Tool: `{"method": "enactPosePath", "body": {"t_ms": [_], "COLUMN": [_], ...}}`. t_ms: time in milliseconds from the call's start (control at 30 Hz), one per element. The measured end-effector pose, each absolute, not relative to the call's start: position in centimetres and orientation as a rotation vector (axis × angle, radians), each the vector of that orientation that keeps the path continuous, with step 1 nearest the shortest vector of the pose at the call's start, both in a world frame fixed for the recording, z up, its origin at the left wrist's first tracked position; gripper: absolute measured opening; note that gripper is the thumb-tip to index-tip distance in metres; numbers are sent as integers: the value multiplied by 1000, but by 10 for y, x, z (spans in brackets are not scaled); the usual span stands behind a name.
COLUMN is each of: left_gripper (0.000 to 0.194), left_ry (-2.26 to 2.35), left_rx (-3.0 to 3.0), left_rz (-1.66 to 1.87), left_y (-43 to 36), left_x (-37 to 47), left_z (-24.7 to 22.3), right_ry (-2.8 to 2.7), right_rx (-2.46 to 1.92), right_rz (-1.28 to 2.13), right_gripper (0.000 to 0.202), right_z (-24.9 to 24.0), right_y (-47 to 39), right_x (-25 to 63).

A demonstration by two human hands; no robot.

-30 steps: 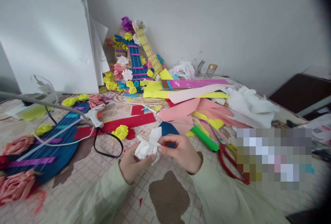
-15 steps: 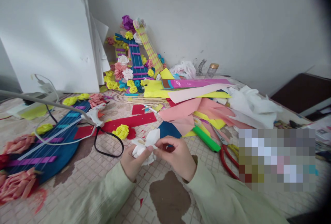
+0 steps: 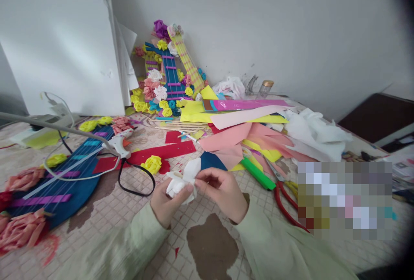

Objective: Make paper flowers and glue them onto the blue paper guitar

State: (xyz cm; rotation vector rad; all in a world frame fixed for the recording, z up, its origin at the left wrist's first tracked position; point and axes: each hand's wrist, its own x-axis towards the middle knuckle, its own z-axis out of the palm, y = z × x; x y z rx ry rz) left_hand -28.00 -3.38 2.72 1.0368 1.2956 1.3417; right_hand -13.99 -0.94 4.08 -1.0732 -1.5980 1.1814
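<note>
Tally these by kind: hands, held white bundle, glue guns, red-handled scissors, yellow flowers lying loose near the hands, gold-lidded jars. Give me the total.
Hands: 2 (left hand, right hand)
White bundle: 1
Glue gun: 1
Scissors: 1
Loose yellow flower: 1
Jar: 1
Total: 7

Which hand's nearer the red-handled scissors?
Right. The right hand is to the left of the scissors, not touching them; the left hand is farther left, beyond the right hand.

white paper [image 3: 176, 187] | bunched, creased | flat flap [image 3: 193, 168] jutting up | between both hands [image 3: 164, 204] [image 3: 224, 194]
</note>
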Motion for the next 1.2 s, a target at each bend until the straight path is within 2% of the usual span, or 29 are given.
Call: {"method": "enactPosePath", "body": {"t_ms": [267,500,933,1200], "left_gripper": [22,24,28,30], "left_ry": [1288,1146,1288,1191], "left_rx": [1014,955,1059,991], "left_rz": [1476,1447,1422,1408], "left_y": [-36,-33,-38,-35], "left_x": [-279,-283,-278,-279], "left_z": [35,24,44,35], "right_ry": [-1544,-1533,-1577,-1626], "right_rx": [-1063,-1041,-1045,-1039], "right_rz": [1202,1271,1315,1083], "right_gripper": [14,14,16,8], "right_z": [44,43,46,45], "right_y": [-10,-10,-11,-14], "right_x": [-141,-141,-138,-143]}}
